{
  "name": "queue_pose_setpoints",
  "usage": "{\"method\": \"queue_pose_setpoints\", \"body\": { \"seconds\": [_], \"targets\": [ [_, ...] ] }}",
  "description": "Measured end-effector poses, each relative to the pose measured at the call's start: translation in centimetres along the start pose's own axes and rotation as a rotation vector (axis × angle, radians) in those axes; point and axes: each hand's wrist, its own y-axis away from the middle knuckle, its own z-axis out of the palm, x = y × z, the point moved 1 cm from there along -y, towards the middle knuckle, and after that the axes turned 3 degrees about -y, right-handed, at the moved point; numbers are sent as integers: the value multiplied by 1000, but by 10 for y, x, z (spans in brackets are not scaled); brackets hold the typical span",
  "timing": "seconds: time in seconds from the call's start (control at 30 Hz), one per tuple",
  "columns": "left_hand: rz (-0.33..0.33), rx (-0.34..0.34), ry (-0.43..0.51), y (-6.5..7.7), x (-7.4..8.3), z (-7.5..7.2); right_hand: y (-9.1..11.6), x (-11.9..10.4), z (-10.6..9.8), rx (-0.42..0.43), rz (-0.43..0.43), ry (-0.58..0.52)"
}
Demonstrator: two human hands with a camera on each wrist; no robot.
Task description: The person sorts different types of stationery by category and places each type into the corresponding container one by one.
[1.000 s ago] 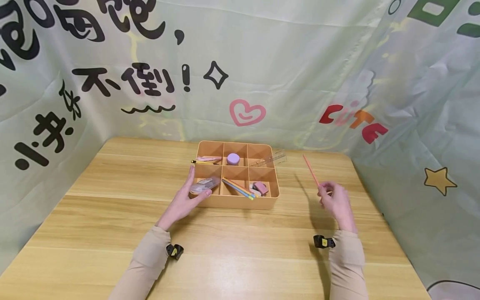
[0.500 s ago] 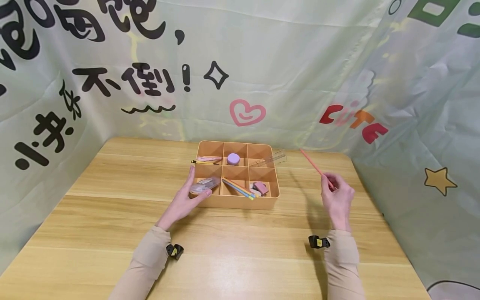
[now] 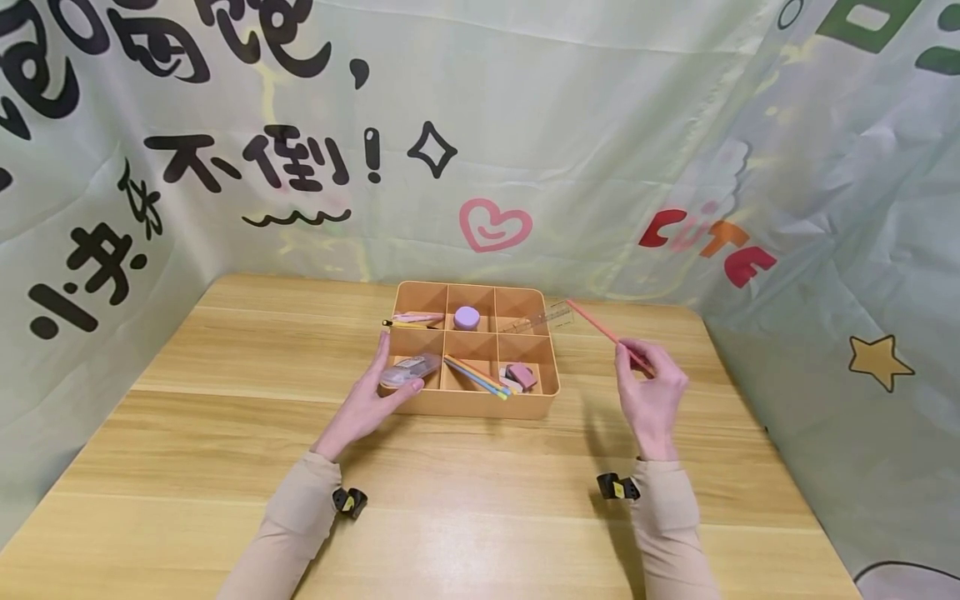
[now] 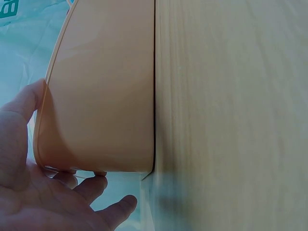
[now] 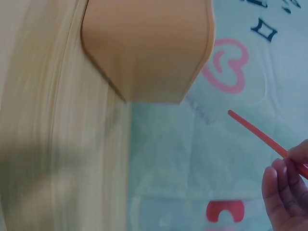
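Note:
My right hand (image 3: 654, 387) pinches a thin red stick (image 3: 596, 322) near its lower end, above the table to the right of the organizer box. The stick tilts up and to the left; its blunt free end (image 5: 240, 120) shows in the right wrist view. My left hand (image 3: 363, 408) rests at the front left corner of the tan organizer box (image 3: 465, 406). In the left wrist view the thumb touches the box's rim, and the other fingers lie spread along its side wall. A clear plastic case (image 3: 411, 369) sits in the front left compartment, beside that hand.
Thin colored sticks (image 3: 480, 379) lie across the front middle compartment, and erasers (image 3: 521, 377) sit at front right. Behind are a purple round item (image 3: 467, 318), a clear ruler (image 3: 540, 317) jutting over the right rim, and pens (image 3: 416, 318). A printed cloth (image 3: 600, 167) hangs around the wooden table (image 3: 480, 500).
My right hand has moved left toward the box, and the red stick has tipped further left, its end now near the ruler. My left hand and the box have stayed put.

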Motion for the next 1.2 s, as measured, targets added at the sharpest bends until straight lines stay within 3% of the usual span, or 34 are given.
{"method": "queue_pose_setpoints", "body": {
  "seconds": [0.23,0.6,0.9,1.2],
  "targets": [
    [4,1,-2,0,1,0,6,-17,13,-72,-80,-29],
    [10,-4,-2,1,1,0,23,-34,32,-292,-110,-4],
    [19,3,-2,0,1,0,37,-47,46,-394,-179,-8],
    [8,-3,1,0,1,0,47,-55,54,-502,-156,30]
  ]
}}
